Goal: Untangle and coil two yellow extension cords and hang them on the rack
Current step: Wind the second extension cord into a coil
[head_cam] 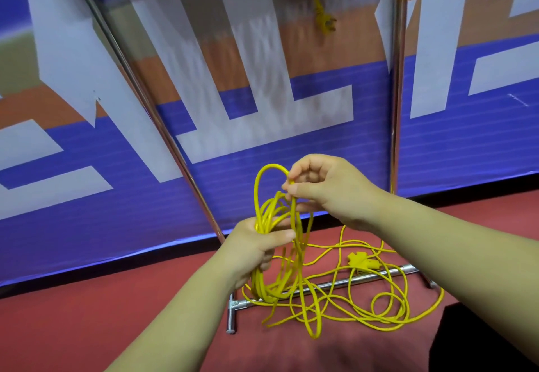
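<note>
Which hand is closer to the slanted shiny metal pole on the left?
Left. The left hand, gripping the yellow cord coil, sits right of the pole near its base; the right hand, pinching a loop, is farther right.

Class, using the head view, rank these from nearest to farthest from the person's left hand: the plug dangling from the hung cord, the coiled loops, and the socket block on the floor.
1. Coiled loops: gripped in the left hand itself.
2. Socket block: on the floor, to the hand's right.
3. Dangling plug: high up, near the top of the rack.
</note>
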Available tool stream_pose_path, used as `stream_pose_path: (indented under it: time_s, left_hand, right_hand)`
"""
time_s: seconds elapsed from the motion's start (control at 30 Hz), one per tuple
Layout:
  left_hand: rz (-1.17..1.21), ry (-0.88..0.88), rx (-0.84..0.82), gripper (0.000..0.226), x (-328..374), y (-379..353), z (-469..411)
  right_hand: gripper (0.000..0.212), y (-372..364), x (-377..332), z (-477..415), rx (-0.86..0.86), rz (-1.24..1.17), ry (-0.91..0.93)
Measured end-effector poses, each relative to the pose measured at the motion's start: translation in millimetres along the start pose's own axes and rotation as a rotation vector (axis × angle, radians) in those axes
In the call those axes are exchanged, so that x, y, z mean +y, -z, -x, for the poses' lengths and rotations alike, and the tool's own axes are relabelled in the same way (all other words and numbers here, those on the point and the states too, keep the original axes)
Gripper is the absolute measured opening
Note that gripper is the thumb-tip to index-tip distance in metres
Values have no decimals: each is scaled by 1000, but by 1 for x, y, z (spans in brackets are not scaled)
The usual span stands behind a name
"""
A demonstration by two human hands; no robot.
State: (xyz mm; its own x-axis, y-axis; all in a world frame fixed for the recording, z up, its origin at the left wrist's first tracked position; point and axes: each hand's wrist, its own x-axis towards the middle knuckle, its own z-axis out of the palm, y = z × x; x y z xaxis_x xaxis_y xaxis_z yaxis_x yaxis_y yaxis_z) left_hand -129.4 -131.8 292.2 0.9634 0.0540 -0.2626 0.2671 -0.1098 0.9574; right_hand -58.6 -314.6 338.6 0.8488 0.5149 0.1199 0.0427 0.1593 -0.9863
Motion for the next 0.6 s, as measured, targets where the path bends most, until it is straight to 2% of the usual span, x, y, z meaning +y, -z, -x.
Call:
stream_pose_path:
  time_s: [0.07, 0.17, 0.33, 0.4, 0.47, 0.6]
  left_hand:
    - [-72, -30, -48, 25, 0, -6, 1]
    - [-173, -83, -49, 14, 4, -12, 2]
    - [-42, -174, 106, 16, 25, -5, 2]
    - [72, -237, 169, 21, 38, 3, 7]
    - [217, -309, 227, 23, 50, 10, 11]
    - [471, -411, 266, 9, 65, 23, 15]
  right_hand:
    - [15, 0, -1, -1, 38, -31, 5]
    - [16, 3, 0, -3, 82, -26, 19]
    - [15, 23, 6, -7, 187, 300, 182]
    - [18, 29, 8, -4, 139, 375, 196]
    - [22, 30, 14, 1, 34, 415, 133]
    - [27, 14, 44, 16, -315, 452, -43]
